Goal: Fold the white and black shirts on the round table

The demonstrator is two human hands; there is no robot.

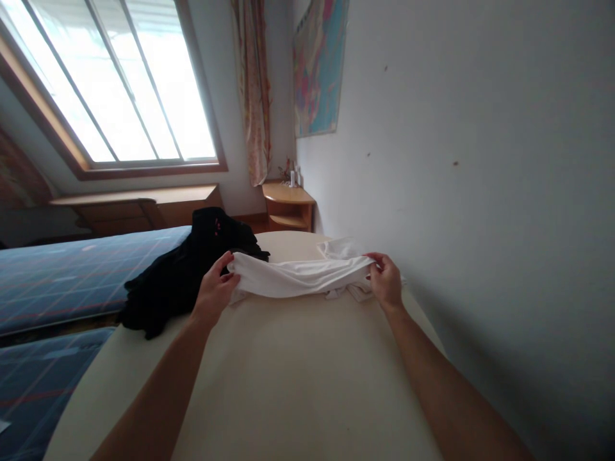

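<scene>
A white cloth garment [293, 276] is stretched sideways between my two hands, low over the far part of the cream round-edged table [288, 378]. My left hand [216, 291] pinches its left end between thumb and fingers. At the other end my right hand [384, 280] grips the fabric the same way. Loose white folds lie behind and beneath the stretched part. Just left of my left hand, a crumpled black garment [192, 262] with a small pink mark lies over the table's left edge. The kind of white garment cannot be made out.
Blue plaid mattresses [96, 269] lie along the left side. A plain wall [461, 211] runs close by on the right. Beyond the table are a wooden corner shelf [288, 194] with small items, a low wooden desk [144, 198], a curtain [254, 96] and a bright window [120, 77].
</scene>
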